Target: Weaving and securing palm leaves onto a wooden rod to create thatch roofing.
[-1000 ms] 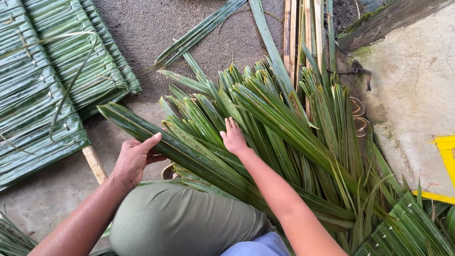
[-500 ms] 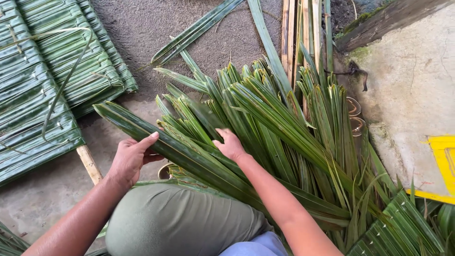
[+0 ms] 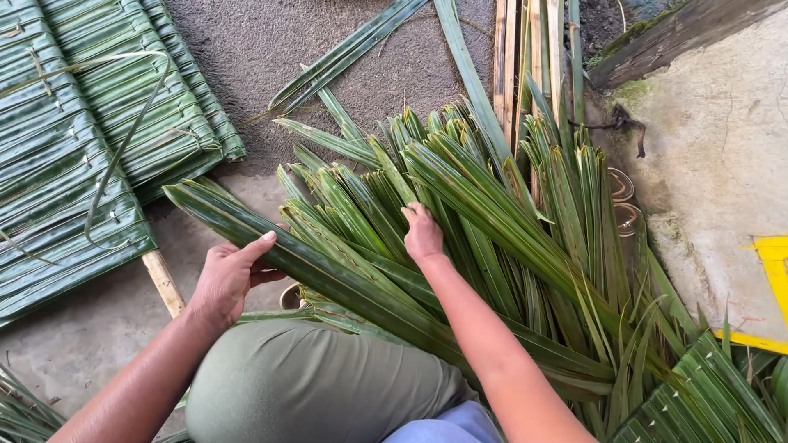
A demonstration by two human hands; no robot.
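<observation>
A pile of long green palm leaves (image 3: 492, 205) fans out on the ground in front of me. One long folded leaf (image 3: 271, 246) lies across my knee (image 3: 320, 385), and my left hand (image 3: 230, 275) grips it near its far end. Further into the pile, my right hand (image 3: 423, 232) is closed on another leaf, fingers curled around it.
Stitched panels of folded green leaves (image 3: 74, 156) lie at the left, with a bamboo stick (image 3: 162, 283) poking out beneath. Bamboo slats (image 3: 525, 41) lie at the top. A concrete slab (image 3: 722, 164) with a yellow mark (image 3: 776, 262) is at the right. Two round tins (image 3: 624, 201) sit beside the leaves.
My right hand moved up and to the right in the pile and closed on a leaf. My left hand has kept its hold on the long leaf.
</observation>
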